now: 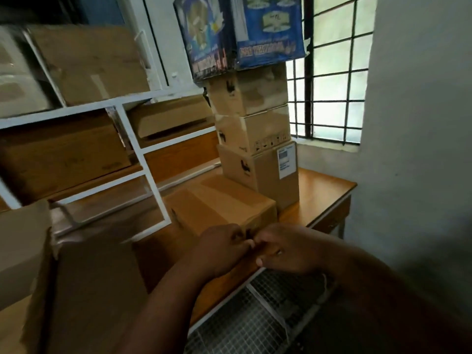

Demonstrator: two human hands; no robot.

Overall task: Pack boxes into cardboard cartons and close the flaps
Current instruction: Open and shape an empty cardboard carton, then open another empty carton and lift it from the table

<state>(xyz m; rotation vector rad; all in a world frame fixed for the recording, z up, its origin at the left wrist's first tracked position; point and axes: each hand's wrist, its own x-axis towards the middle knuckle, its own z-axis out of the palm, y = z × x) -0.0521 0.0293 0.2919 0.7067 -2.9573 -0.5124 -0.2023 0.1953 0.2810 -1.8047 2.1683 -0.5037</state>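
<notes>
A closed cardboard box (219,204) lies on the wooden table (324,190) just below the middle of the view, its top flaps shut. Both hands meet at its near edge, at about 6 o'clock from its centre. The left hand (224,245) has its fingers curled against the near upper corner of the box, and the right hand (288,247) sits beside it at 3 o'clock, fingers bent, the fingertips of the two hands touching. The picture is blurred here, so the left hand seems to grip the box edge, but whether the right hand pinches anything I cannot tell.

At 1 o'clock from the box, touching its far side, stands a stack of three cartons (252,139); the lowest one carries a white label (287,162). A blue printed box (240,31) rests on top of the stack. At 9 to 11 o'clock a white metal rack (132,146) holds more brown cartons. A large open carton (84,290) stands at 8 o'clock, one flap raised. A barred window (332,72) fills 2 o'clock, and a wire mesh panel (255,315) lies at 5 o'clock below the table edge.
</notes>
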